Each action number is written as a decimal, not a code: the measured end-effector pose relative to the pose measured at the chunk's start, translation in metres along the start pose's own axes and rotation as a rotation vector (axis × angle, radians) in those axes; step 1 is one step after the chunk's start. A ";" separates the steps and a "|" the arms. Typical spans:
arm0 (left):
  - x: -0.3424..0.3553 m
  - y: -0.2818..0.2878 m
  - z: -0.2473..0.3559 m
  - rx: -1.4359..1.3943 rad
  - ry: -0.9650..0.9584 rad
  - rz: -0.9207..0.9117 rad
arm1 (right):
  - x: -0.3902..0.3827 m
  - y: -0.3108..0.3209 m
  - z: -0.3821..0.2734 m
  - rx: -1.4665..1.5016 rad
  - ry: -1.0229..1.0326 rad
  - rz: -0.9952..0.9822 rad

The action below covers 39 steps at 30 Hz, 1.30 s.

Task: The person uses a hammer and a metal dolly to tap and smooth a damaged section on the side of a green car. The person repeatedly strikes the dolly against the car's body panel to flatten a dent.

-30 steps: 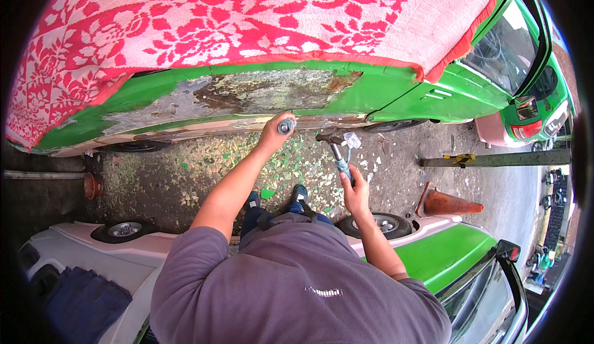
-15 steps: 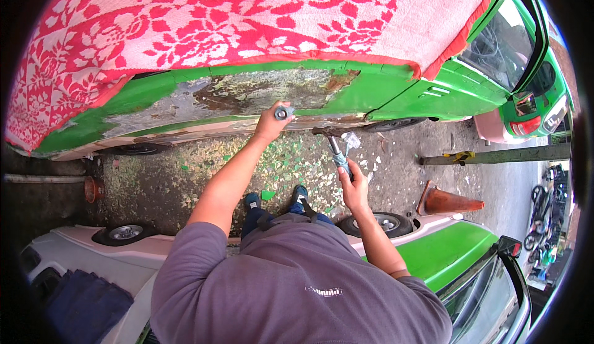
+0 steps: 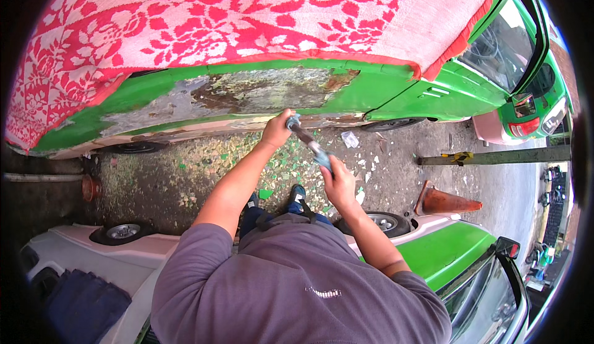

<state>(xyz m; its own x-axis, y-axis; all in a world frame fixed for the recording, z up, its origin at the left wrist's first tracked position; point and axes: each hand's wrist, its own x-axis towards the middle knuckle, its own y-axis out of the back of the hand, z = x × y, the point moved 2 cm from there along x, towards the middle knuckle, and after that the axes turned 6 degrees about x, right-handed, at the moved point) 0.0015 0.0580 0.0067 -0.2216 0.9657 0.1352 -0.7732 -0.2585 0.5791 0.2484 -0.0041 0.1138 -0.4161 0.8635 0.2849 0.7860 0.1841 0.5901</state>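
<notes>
My left hand [image 3: 276,131] is closed around a short tool [image 3: 293,120] with a round bluish-grey end facing me. Its working end is hidden, so I cannot tell its kind. It is held against the lower side of a green car, just below a patch of stripped, rusty panel [image 3: 260,91]. My right hand [image 3: 341,188] grips a hammer [image 3: 307,140] by its blue-wrapped handle. The hammer head, blurred by motion, is at the round end of the tool; whether they touch I cannot tell.
A red and white floral blanket [image 3: 247,22] drapes over the green car. Paint flakes [image 3: 281,164] litter the ground between it and a second car [image 3: 439,251] behind me. To the right lie an orange traffic cone [image 3: 448,199] and a pole [image 3: 513,154]; a bucket [image 3: 91,189] is far left.
My right hand has swung the hammer left, bringing its head to the round end of the tool. My left hand with the tool has shifted slightly right and toward me.
</notes>
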 end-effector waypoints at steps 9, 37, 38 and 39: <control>0.009 0.010 0.009 0.009 0.090 0.062 | 0.011 -0.016 0.011 0.014 0.021 0.032; -0.005 0.018 -0.017 -0.257 0.081 0.207 | 0.031 0.009 0.032 0.269 -0.403 0.108; -0.007 0.016 -0.019 -0.281 0.075 0.238 | 0.028 0.014 0.038 0.282 -0.427 0.115; -0.008 0.015 -0.016 -0.273 0.090 0.252 | 0.025 0.018 0.045 0.292 -0.451 0.129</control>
<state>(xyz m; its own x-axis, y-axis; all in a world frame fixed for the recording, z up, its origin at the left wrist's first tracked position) -0.0178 0.0458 0.0014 -0.4670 0.8683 0.1674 -0.8149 -0.4961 0.2997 0.2727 0.0413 0.0978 -0.1216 0.9914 -0.0491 0.9384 0.1309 0.3197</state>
